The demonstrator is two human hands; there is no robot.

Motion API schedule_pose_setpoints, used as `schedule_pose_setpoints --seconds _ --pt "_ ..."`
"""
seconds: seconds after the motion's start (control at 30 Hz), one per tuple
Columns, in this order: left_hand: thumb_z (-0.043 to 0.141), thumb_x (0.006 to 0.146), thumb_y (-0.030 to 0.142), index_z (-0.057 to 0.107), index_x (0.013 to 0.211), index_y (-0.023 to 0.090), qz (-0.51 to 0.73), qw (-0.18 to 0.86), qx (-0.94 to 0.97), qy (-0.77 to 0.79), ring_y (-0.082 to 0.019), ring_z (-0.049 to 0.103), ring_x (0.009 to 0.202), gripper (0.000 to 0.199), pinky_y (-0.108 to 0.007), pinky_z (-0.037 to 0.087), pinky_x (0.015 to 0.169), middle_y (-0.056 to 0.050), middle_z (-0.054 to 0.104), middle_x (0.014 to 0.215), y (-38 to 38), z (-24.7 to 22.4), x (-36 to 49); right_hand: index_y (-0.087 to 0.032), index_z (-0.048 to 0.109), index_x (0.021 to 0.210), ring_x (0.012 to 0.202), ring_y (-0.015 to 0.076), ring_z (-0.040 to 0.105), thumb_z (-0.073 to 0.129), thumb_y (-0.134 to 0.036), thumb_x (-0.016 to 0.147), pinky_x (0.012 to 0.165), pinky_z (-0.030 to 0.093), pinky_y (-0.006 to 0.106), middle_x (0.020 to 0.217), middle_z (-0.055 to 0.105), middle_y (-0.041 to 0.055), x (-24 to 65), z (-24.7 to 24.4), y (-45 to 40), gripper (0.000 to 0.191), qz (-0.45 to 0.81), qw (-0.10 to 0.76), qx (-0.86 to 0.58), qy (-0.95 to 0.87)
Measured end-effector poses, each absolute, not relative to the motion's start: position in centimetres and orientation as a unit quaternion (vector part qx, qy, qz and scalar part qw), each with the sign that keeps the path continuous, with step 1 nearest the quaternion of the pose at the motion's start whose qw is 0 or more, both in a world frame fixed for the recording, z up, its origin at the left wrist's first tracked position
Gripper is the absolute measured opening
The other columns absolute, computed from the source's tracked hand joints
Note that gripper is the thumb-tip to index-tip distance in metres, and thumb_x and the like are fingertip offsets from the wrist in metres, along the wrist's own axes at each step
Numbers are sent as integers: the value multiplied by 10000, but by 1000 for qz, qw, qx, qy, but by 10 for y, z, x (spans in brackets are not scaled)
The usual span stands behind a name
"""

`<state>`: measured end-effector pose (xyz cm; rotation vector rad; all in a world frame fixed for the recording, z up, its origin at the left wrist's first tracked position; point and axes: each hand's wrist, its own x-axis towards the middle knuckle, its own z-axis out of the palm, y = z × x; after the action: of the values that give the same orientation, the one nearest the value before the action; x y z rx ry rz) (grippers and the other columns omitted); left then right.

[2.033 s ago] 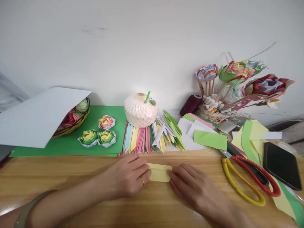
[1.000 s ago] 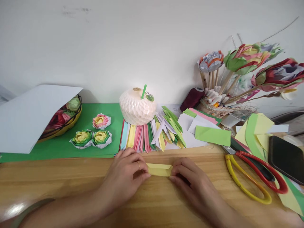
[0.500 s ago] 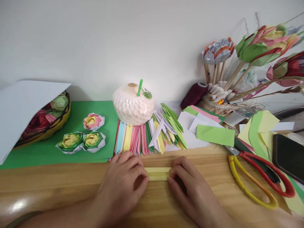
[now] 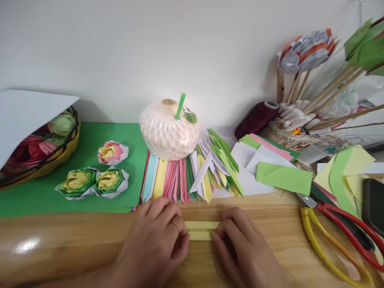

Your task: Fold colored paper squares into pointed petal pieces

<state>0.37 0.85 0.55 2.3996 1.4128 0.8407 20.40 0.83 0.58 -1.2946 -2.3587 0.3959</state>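
A yellow paper strip point(image 4: 201, 231), folded lengthwise with a crease along its middle, lies low over the wooden table. My left hand point(image 4: 157, 240) pinches its left end, and my right hand point(image 4: 244, 242) pinches the right end; the fingers cover both tips. Just beyond my hands, several folded paper strips point(image 4: 180, 180) in pink, yellow, blue and green are lined up. More folded pieces point(image 4: 223, 164) in green, white and yellow lie in a loose heap beside them. A white textured container point(image 4: 169, 132) with a green straw rests behind the strips.
Three paper flowers point(image 4: 112, 182) sit on green sheets point(image 4: 99, 130) at the left, near a basket point(image 4: 67, 150) under white paper. To the right are scissors point(image 4: 325, 228), a green paper rectangle point(image 4: 283, 177), a dark thread spool point(image 4: 255, 120), a phone point(image 4: 373, 204) and stemmed paper flowers point(image 4: 307, 52).
The camera view has shifted and come slightly closer. Both hands still pinch the yellow strip's ends, and its central crease now looks more closed up.
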Motion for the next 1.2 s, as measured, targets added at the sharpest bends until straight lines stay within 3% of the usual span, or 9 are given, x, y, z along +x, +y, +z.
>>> schedule_pose_setpoints --seconds 0.37,0.6,0.77,0.83,0.93,1.07,1.2 --pt "443 846 140 554 657 155 271 83 831 480 -247 450 794 219 -393 316 676 -67 569 788 11 7 1 -220 441 759 669 198 576 426 -159 894 562 520 322 790 545 65 207 2 12 149 118 207 -460 -855" --pt "432 869 164 548 704 167 238 111 826 499 -249 440 838 202 -403 342 708 -63 562 845 7 6 0 -229 426 755 642 174 565 502 -99 837 541 506 289 758 535 20 213 4 14 172 196 214 -468 -835" --pt "390 909 182 561 742 161 250 54 813 523 -240 449 841 240 -400 353 730 -77 575 901 4 1 -2 -220 432 756 634 153 541 493 -49 826 545 474 267 762 518 7 216 6 15 195 231 204 -467 -829" --pt "355 941 165 602 840 173 274 12 829 487 -231 463 883 267 -388 354 764 -71 596 980 5 1 -4 -215 442 764 645 148 533 481 -61 847 558 467 266 772 511 8 217 5 15 179 237 202 -465 -829" --pt "287 990 163 600 1100 242 266 -49 891 365 -217 446 1080 341 -410 287 937 -4 605 1173 7 1 -8 -201 489 829 711 156 545 460 -82 876 608 480 279 845 530 36 217 5 14 131 212 213 -457 -837" --pt "340 989 184 572 1191 177 185 -92 939 274 -235 352 1277 307 -492 56 1096 2 584 1270 7 2 -12 -184 564 1071 878 219 564 450 -122 904 717 501 356 990 592 94 218 9 11 211 80 203 -393 -893" --pt "408 964 205 533 1242 144 144 -123 945 268 -244 326 1326 310 -532 78 1103 -63 565 1297 5 3 -12 -112 565 1179 995 249 568 389 -107 917 817 496 397 1070 649 119 220 18 5 316 3 145 -301 -942"
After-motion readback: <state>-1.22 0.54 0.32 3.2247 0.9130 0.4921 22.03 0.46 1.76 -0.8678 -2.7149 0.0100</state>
